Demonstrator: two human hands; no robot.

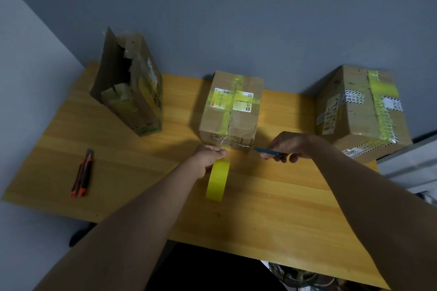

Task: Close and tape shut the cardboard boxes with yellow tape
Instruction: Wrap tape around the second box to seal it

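Observation:
A closed cardboard box (230, 111) with yellow tape across its top stands in the middle of the wooden table (132, 168). My left hand (208, 157) grips a roll of yellow tape (217, 181) right in front of the box, with a strip stretched from the roll to the box's front face. My right hand (289, 146) holds a thin blue-handled blade (267, 151) whose tip points at that strip. An open, torn box (132, 87) stands at the back left. A taped box (361, 111) sits at the right.
An orange and black utility knife (82, 173) lies on the table's left part. A grey wall rises behind the boxes. Beyond the table's right edge is a pale surface (411, 163). Dark floor and clutter show below the near edge.

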